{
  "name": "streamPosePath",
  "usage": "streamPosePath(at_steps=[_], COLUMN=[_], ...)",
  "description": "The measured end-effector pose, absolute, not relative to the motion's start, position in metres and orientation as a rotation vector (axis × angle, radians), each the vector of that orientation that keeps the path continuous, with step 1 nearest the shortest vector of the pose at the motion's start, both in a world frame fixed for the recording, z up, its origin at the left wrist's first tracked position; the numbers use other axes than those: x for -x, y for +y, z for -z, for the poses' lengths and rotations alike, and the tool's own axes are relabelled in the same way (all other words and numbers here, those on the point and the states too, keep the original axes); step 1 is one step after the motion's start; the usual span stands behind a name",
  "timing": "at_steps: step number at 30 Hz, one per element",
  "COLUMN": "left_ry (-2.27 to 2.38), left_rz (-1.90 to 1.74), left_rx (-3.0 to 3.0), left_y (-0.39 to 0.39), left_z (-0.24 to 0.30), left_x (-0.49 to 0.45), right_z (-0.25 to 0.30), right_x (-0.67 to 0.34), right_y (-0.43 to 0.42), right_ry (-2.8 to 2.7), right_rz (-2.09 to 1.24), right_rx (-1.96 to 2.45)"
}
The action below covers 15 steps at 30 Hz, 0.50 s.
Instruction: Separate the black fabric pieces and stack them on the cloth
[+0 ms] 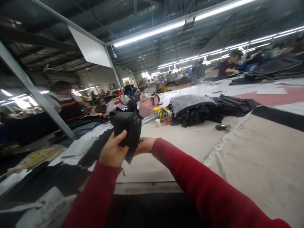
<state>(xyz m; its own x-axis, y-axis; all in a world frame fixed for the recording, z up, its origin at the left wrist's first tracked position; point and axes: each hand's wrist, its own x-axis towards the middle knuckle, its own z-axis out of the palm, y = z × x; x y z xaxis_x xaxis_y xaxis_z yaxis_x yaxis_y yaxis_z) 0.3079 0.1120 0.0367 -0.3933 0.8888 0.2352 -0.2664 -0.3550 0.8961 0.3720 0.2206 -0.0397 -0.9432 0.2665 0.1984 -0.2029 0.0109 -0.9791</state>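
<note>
A folded stack of black fabric pieces (127, 125) is held up in front of me, above the near edge of the table. My left hand (114, 148) is closed on its left side, with the thumb across the front. From the right, my right hand (144, 145) grips the lower right side; its fingertips are hidden behind the fabric. One pointed corner of the cloth hangs down between the hands. Behind the stack stands a pink bag (148, 104) on the table.
A large pile of black cut pieces (199, 110) lies behind a jar with a yellow lid (157, 110) and a small white bottle (158, 123). A dark tool (222, 127) rests farther right. A metal post (38, 88) rises at left. Co-workers (67, 101) are at other tables.
</note>
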Motion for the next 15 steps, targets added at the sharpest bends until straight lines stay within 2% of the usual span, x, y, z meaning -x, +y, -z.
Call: streamPosePath(at_steps=[5, 8, 11, 15], left_ry=[0.888, 0.868, 0.915, 1.004], left_rz=[-1.826, -1.771, -1.633, -1.390], left_rx=[-0.934, -1.008, -1.092, -1.176], left_y=[0.150, 0.161, 0.170, 0.173], left_z=[-0.042, -0.038, -0.018, 0.029], left_x=[-0.315, -0.317, -0.327, -0.348], right_z=[0.046, 0.047, 0.029, 0.014], right_x=[-0.431, -0.453, -0.462, -0.468], right_y=[0.232, 0.235, 0.242, 0.257], right_ry=[-1.917, -1.883, -1.444, -1.074], right_rz=[-2.409, -2.530, -2.358, -2.018], right_rx=[0.174, 0.238, 0.231, 0.567])
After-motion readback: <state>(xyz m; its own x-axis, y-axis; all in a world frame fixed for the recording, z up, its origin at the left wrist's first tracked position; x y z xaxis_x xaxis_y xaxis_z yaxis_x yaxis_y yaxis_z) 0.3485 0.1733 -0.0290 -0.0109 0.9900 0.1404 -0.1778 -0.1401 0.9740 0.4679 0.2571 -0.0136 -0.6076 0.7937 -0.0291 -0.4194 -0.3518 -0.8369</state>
